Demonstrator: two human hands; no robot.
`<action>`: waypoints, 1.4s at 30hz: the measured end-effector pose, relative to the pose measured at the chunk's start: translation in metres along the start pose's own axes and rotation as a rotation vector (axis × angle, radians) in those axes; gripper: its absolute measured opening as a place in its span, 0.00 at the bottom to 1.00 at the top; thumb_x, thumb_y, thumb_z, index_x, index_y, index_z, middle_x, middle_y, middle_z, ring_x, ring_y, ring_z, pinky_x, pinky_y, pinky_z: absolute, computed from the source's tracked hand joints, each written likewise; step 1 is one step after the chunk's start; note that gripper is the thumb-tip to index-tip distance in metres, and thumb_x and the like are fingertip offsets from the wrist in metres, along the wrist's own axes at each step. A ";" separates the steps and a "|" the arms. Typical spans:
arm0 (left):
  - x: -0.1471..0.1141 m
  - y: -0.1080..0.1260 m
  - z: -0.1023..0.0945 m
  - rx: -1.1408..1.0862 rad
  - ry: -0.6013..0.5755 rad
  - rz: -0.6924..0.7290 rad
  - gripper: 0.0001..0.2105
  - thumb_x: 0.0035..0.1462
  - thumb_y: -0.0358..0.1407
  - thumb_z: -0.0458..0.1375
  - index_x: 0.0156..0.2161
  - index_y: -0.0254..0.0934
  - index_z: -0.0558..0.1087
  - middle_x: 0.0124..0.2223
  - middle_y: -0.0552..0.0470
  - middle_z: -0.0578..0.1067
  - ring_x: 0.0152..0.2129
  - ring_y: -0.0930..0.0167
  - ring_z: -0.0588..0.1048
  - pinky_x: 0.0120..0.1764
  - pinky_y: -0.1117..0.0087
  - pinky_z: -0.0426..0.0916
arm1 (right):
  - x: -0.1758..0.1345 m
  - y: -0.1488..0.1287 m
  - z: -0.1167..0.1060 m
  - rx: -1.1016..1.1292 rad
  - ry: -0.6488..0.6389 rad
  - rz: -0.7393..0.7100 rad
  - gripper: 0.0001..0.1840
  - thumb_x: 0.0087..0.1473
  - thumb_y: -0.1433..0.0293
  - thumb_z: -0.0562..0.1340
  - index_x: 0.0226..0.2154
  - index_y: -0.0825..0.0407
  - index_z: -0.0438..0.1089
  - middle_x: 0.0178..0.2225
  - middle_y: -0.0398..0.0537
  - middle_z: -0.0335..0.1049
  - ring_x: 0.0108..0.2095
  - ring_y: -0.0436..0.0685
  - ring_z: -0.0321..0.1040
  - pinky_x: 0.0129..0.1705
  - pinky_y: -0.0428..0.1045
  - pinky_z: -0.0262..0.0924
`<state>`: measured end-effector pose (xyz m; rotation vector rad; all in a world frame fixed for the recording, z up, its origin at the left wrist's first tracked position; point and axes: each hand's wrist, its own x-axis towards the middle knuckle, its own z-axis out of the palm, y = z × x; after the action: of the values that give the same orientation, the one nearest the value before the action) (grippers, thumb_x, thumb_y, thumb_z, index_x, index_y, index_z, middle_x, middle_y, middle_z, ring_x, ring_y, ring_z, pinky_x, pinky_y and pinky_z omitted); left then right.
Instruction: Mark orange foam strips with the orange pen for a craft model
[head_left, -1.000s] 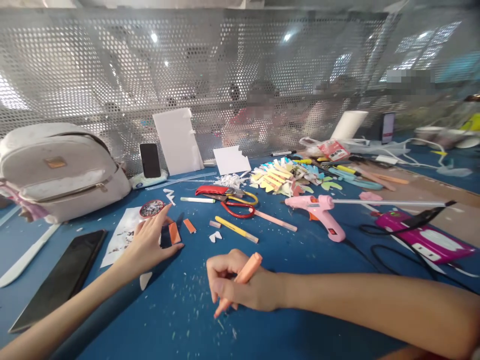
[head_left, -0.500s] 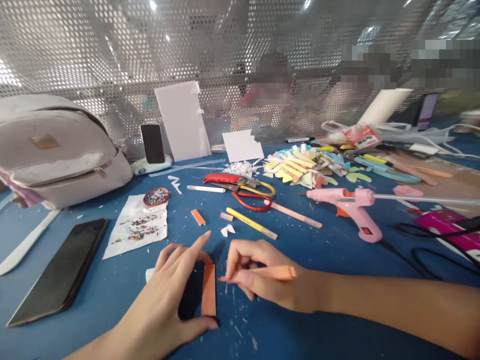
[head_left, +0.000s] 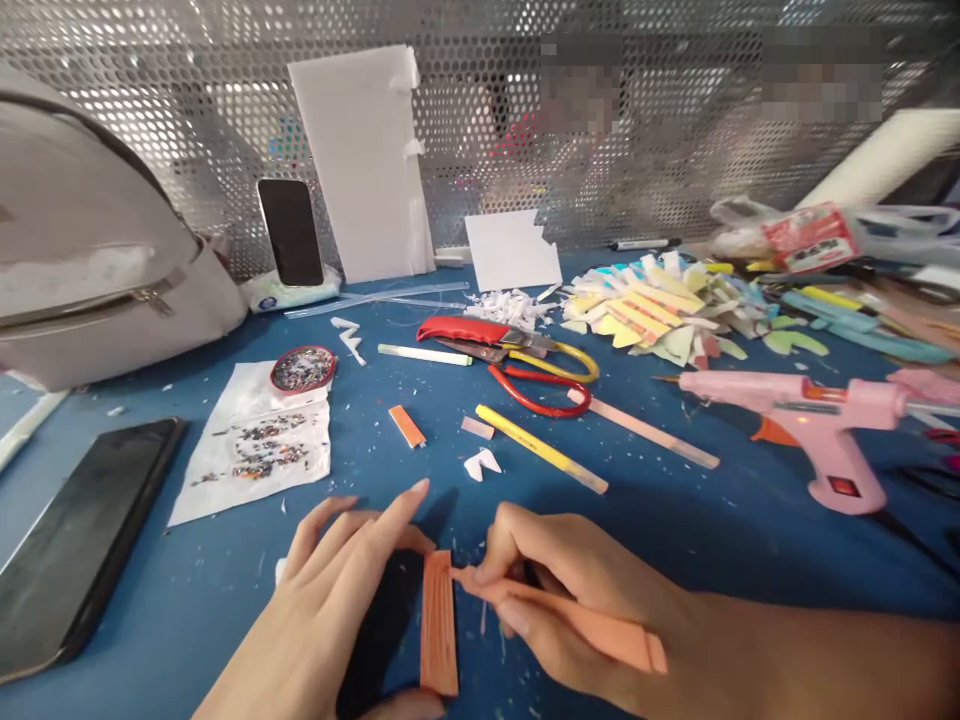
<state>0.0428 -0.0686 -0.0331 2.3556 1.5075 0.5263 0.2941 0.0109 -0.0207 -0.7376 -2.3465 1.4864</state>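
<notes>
A small orange-coloured strip (head_left: 439, 630) with darker lines along its length lies on the blue table. My left hand (head_left: 337, 580) grips it end to end, a finger at its far end and the thumb at its near end; the index finger is raised. In my right hand (head_left: 570, 590) is an orange marker (head_left: 592, 625), held like a pen, its tip at the strip's upper right edge. Beyond the hands lie a smaller orange piece (head_left: 407, 426), a pinkish piece (head_left: 478, 427), a folded white scrap (head_left: 481, 464) and a yellow marker (head_left: 540, 448).
Red-handled scissors (head_left: 536, 390) and a pink glue gun (head_left: 810, 420) lie farther right, before a pile of paper scraps (head_left: 660, 305). At left are a phone (head_left: 82, 540), a paper with beads (head_left: 262, 440) and a backpack (head_left: 112, 240). A perforated metal panel (head_left: 480, 120) stands behind.
The view has shifted and come closer to the table. The marker has tilted, and its tip has come from just beside the strip to its upper right edge. The left hand keeps its grip.
</notes>
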 end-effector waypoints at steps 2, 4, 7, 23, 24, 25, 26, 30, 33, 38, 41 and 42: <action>0.001 0.001 -0.001 0.000 -0.019 -0.015 0.49 0.55 0.37 0.68 0.72 0.50 0.40 0.54 0.61 0.76 0.56 0.70 0.72 0.65 0.69 0.54 | 0.000 -0.001 0.000 -0.038 0.022 -0.011 0.08 0.68 0.65 0.54 0.38 0.51 0.63 0.30 0.42 0.64 0.26 0.51 0.60 0.28 0.45 0.57; 0.001 0.001 -0.002 -0.002 -0.026 -0.013 0.47 0.57 0.38 0.67 0.72 0.50 0.40 0.54 0.62 0.76 0.57 0.72 0.72 0.65 0.71 0.52 | -0.001 -0.001 0.002 -0.054 0.020 -0.012 0.08 0.67 0.65 0.54 0.38 0.50 0.62 0.30 0.42 0.65 0.26 0.51 0.60 0.27 0.45 0.56; 0.001 0.000 -0.003 0.006 -0.019 -0.001 0.46 0.58 0.40 0.67 0.71 0.50 0.41 0.54 0.63 0.76 0.58 0.73 0.71 0.65 0.74 0.50 | -0.001 0.001 0.004 -0.068 0.004 -0.023 0.07 0.66 0.65 0.55 0.37 0.50 0.62 0.30 0.43 0.66 0.25 0.51 0.62 0.26 0.44 0.56; 0.002 -0.002 0.003 0.080 0.050 0.049 0.31 0.70 0.55 0.47 0.71 0.46 0.45 0.51 0.61 0.77 0.54 0.73 0.73 0.64 0.73 0.51 | -0.001 0.006 0.005 -0.101 0.052 -0.103 0.02 0.64 0.71 0.56 0.37 0.50 0.62 0.28 0.40 0.67 0.24 0.49 0.63 0.27 0.44 0.55; 0.002 -0.002 0.003 0.081 0.051 0.049 0.31 0.70 0.55 0.48 0.71 0.46 0.46 0.51 0.60 0.78 0.54 0.73 0.73 0.64 0.72 0.51 | -0.001 0.006 0.005 -0.113 0.052 -0.108 0.03 0.64 0.70 0.56 0.36 0.50 0.62 0.29 0.40 0.67 0.24 0.49 0.63 0.27 0.44 0.55; 0.002 -0.002 0.003 0.080 0.053 0.048 0.31 0.70 0.55 0.48 0.70 0.46 0.46 0.51 0.60 0.78 0.53 0.72 0.74 0.64 0.72 0.52 | 0.000 0.006 0.005 -0.132 0.052 -0.127 0.02 0.63 0.71 0.57 0.36 0.50 0.62 0.29 0.41 0.67 0.25 0.49 0.63 0.28 0.44 0.55; 0.002 -0.002 0.003 0.079 0.056 0.048 0.31 0.70 0.55 0.48 0.71 0.47 0.46 0.50 0.60 0.78 0.53 0.72 0.74 0.64 0.71 0.52 | 0.000 0.007 0.006 -0.142 0.046 -0.155 0.02 0.62 0.71 0.57 0.36 0.50 0.62 0.29 0.41 0.68 0.25 0.49 0.63 0.28 0.44 0.56; 0.002 -0.003 0.002 0.066 0.051 0.051 0.32 0.70 0.55 0.49 0.71 0.46 0.46 0.51 0.59 0.78 0.52 0.72 0.74 0.65 0.70 0.51 | 0.002 0.015 0.011 -0.125 0.006 -0.323 0.04 0.59 0.73 0.58 0.38 0.49 0.61 0.31 0.42 0.72 0.27 0.49 0.66 0.31 0.44 0.57; 0.002 -0.004 0.002 0.063 0.048 0.061 0.32 0.70 0.54 0.50 0.71 0.45 0.46 0.52 0.59 0.78 0.52 0.72 0.74 0.65 0.70 0.50 | 0.001 0.017 0.013 -0.115 -0.022 -0.439 0.05 0.59 0.72 0.57 0.39 0.49 0.61 0.32 0.42 0.74 0.28 0.51 0.68 0.33 0.45 0.59; 0.000 -0.004 0.002 0.062 0.028 0.050 0.40 0.63 0.49 0.62 0.71 0.46 0.44 0.53 0.60 0.77 0.55 0.71 0.73 0.66 0.70 0.49 | 0.000 0.008 0.006 -0.138 0.043 -0.204 0.02 0.63 0.72 0.56 0.38 0.50 0.62 0.29 0.40 0.67 0.26 0.49 0.63 0.30 0.44 0.57; -0.001 -0.002 0.002 0.056 0.021 0.023 0.47 0.55 0.44 0.69 0.71 0.48 0.44 0.53 0.59 0.78 0.54 0.67 0.74 0.66 0.65 0.54 | -0.001 0.005 0.005 -0.151 0.063 -0.142 0.02 0.65 0.71 0.55 0.38 0.50 0.62 0.30 0.42 0.66 0.26 0.50 0.62 0.29 0.45 0.57; -0.001 -0.001 0.002 0.051 0.017 0.015 0.48 0.54 0.42 0.70 0.71 0.48 0.44 0.53 0.59 0.78 0.54 0.66 0.74 0.65 0.64 0.54 | -0.002 0.004 0.006 -0.154 0.058 -0.154 0.01 0.64 0.72 0.55 0.38 0.50 0.61 0.31 0.42 0.67 0.26 0.50 0.63 0.30 0.45 0.57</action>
<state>0.0419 -0.0691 -0.0353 2.4078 1.5294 0.5185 0.2940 0.0073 -0.0271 -0.6112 -2.4335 1.2167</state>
